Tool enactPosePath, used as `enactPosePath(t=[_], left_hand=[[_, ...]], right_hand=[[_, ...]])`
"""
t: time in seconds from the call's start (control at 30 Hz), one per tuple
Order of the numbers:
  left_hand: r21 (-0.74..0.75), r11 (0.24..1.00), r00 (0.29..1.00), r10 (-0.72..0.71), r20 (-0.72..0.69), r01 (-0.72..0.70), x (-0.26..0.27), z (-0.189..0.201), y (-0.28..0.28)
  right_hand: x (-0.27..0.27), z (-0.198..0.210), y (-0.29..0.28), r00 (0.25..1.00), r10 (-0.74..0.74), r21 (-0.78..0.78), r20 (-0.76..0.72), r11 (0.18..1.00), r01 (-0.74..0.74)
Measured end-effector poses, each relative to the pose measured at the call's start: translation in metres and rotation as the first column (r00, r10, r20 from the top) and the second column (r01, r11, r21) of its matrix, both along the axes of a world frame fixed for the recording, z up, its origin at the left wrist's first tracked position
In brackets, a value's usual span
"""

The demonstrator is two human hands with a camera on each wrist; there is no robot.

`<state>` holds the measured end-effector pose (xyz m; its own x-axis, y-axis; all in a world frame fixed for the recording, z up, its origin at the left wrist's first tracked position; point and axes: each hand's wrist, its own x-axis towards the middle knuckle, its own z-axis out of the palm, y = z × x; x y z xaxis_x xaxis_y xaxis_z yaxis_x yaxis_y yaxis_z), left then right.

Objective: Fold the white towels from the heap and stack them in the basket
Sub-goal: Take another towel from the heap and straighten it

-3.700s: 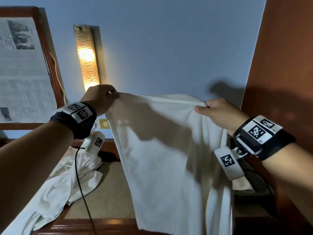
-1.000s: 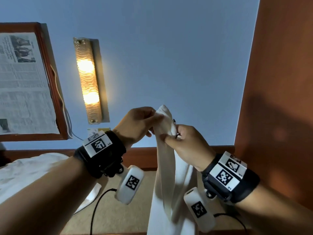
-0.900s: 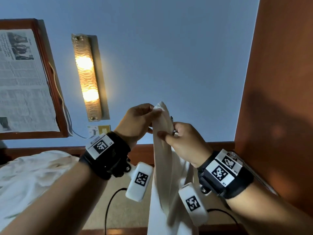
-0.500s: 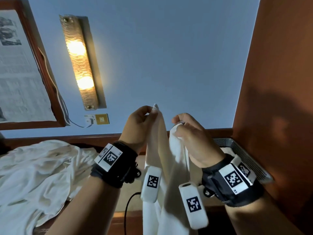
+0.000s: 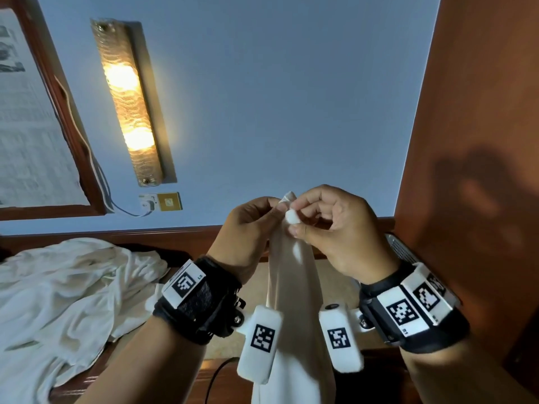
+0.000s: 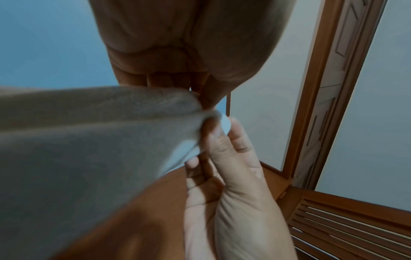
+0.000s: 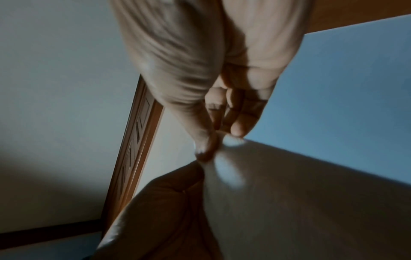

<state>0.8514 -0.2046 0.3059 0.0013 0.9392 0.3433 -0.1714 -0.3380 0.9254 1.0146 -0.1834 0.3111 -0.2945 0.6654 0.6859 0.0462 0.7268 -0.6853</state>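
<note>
A white towel (image 5: 291, 290) hangs doubled in a narrow strip in front of me. My left hand (image 5: 277, 207) and right hand (image 5: 293, 220) meet at its top, and each pinches an upper corner between thumb and fingers. In the left wrist view the left hand (image 6: 200, 95) comes from above and grips the towel (image 6: 89, 140). The right wrist view shows the right hand (image 7: 213, 140) pinching the towel (image 7: 300, 193). The heap of white towels (image 5: 64, 293) lies on the table at the left. The basket (image 5: 401, 249) shows only as a metal mesh rim behind my right wrist.
A beige-topped table (image 5: 335, 275) with a wooden edge lies below the hands. A brown wooden panel (image 5: 472, 141) stands close on the right. On the blue wall are a lit lamp (image 5: 128, 103), a framed newspaper (image 5: 29, 126) and a socket (image 5: 163, 202).
The towel, held spread wide earlier, now hangs doubled. In the last half second the two hands closed the small gap, bringing the corners together.
</note>
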Motion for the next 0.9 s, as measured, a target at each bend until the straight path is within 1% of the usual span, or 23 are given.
enactPosePath(t=[0.07,0.13,0.2,0.27,0.37,0.43,0.6,0.67,0.77,0.83,0.9], left_hand=[[-0.017,1.000,1.000,-0.008,-0.008,0.008,0.001,-0.002,-0.003],[-0.031,0.999,1.000,-0.011,-0.027,0.010,0.001,-0.005,-0.005],[-0.038,0.999,0.998,-0.002,-0.065,-0.001,0.000,-0.009,-0.005],[-0.036,0.999,0.996,0.008,-0.087,-0.011,0.000,-0.013,-0.005],[-0.034,0.999,1.000,0.008,-0.017,-0.009,0.000,-0.017,-0.009],[-0.026,1.000,1.000,0.014,0.001,-0.014,-0.001,-0.019,-0.011],[-0.017,1.000,1.000,-0.023,0.011,0.023,-0.012,-0.024,-0.013],[-0.007,1.000,0.999,-0.017,-0.033,0.017,-0.016,-0.027,-0.015],[0.007,0.999,0.996,0.045,-0.082,-0.045,-0.024,-0.032,-0.015],[-0.010,0.996,0.993,0.093,-0.077,-0.094,-0.032,-0.034,-0.014],[-0.012,0.993,0.986,0.117,-0.118,-0.120,-0.039,-0.033,-0.016]], right_hand=[[0.003,-0.003,-0.001,0.994,-0.099,0.037,-0.051,0.994,0.101],[0.005,-0.007,-0.002,0.989,-0.126,0.051,-0.070,0.990,0.130],[0.003,-0.012,-0.003,0.995,-0.084,0.053,-0.049,0.995,0.087],[0.000,-0.018,-0.002,0.997,-0.072,0.063,-0.035,0.995,0.074],[-0.001,-0.022,0.002,0.987,-0.101,0.003,-0.121,0.995,0.102],[-0.001,-0.022,0.003,0.981,-0.122,-0.027,-0.151,0.992,0.120],[-0.003,-0.024,0.005,0.987,-0.104,-0.057,-0.120,0.994,0.098],[-0.007,-0.029,0.007,0.988,-0.101,-0.069,-0.115,0.993,0.093],[-0.017,-0.042,0.006,0.984,-0.072,-0.084,-0.163,0.995,0.059],[-0.027,-0.057,0.004,0.991,-0.050,-0.094,-0.128,0.995,0.039],[-0.037,-0.071,0.002,0.993,-0.024,-0.130,-0.116,0.991,0.008]])
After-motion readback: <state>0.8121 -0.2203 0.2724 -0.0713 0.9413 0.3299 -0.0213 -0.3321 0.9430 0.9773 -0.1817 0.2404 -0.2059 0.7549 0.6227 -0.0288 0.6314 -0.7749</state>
